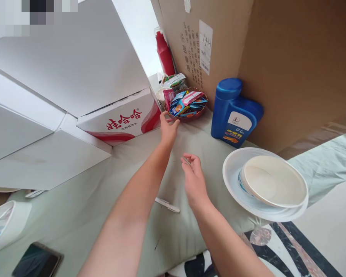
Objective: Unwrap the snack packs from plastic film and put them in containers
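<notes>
My left hand reaches to the near left edge of a dark red bowl, its thumb and forefinger apart. Whether the fingertips touch the bowl cannot be made out. Snack packets in blue, pink and other colours fill the bowl. My right hand hovers closer to me over the cloth, fingers curled towards the thumb around something thin and greyish, too small to name. Between my forearms a white pen-like stick lies on the pale green cloth, its left end hidden by my left arm.
To the left stands a white and red carton against white boxes. A blue jug stands at right before a large cardboard box. A white basin holds a paper tub. A phone lies lower left. Behind the bowl is a red bottle.
</notes>
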A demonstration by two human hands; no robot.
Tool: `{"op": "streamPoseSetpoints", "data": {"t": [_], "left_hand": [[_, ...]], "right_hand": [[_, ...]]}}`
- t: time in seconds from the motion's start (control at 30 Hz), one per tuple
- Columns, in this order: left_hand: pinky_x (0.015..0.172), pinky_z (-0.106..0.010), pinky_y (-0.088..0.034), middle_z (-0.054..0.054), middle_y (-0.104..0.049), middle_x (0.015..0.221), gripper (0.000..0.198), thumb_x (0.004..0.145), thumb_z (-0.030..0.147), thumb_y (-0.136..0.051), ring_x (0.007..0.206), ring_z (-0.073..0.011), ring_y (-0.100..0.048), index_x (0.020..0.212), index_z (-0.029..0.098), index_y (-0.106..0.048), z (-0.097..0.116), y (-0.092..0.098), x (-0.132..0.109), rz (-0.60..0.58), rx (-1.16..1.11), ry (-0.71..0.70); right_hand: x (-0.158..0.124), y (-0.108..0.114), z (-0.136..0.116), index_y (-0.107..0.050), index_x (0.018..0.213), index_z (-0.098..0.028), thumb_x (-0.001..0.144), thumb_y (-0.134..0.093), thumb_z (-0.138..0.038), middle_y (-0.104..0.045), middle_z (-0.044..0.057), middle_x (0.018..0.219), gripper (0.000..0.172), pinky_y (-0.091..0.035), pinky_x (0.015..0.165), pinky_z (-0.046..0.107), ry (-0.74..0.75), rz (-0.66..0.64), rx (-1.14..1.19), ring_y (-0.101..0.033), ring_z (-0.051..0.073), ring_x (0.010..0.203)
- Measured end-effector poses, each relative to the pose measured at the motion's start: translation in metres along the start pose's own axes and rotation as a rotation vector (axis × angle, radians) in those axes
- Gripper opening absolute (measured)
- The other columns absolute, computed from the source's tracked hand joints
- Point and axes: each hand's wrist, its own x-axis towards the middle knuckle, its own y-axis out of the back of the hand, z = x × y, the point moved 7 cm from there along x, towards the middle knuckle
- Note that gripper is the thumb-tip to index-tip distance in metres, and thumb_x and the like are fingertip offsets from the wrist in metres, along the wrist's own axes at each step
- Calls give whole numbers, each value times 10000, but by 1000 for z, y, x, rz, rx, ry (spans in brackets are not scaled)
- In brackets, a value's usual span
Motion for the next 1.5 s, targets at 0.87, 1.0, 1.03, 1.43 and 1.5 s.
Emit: {"op": "streamPoseSetpoints", "data": {"t": [0.87,1.0,1.03,1.43,1.5], "left_hand": [[991,-399,-601,-100,-600,1523,427,1005,407,-301,1369,-241,-630,1254,256,-614,-80,499,-308,742,-851,449],[1036,-416,-591,-99,-541,1586,530,1018,403,-172,1418,-240,-592,1384,264,-529,-98,534,-312,757,-799,436],[1052,-414,-582,-105,-528,1595,539,1015,402,-162,1429,-237,-581,1397,257,-513,-103,539,-314,758,-827,442],[1097,-420,-522,-109,-568,1505,336,942,392,-354,1413,-263,-572,1152,248,-572,-125,550,-322,794,-1091,470],[1094,-423,-511,-105,-578,1481,311,926,397,-392,1398,-265,-578,1130,252,-577,-125,551,-324,797,-1115,466]], "right_hand": [[-181,-306,128,-677,984,-232,874,-596,-492,-752,94,1048,293,-574,842,435,434,-938,-866,-710,252,969],[-206,-438,166,-638,1152,-239,785,-658,-349,-729,108,1189,383,-564,916,475,708,-1170,-886,-684,285,1105],[-207,-468,178,-608,1252,-232,758,-672,-303,-726,114,1192,504,-551,940,498,746,-1196,-913,-676,297,1123],[-216,-565,215,-688,882,-221,817,-746,-422,-644,103,1111,219,-495,1027,441,994,-1196,-902,-591,274,1131],[-207,-524,186,-675,871,-234,813,-720,-442,-649,97,1081,221,-515,969,425,1037,-1096,-904,-603,270,1079]]}}
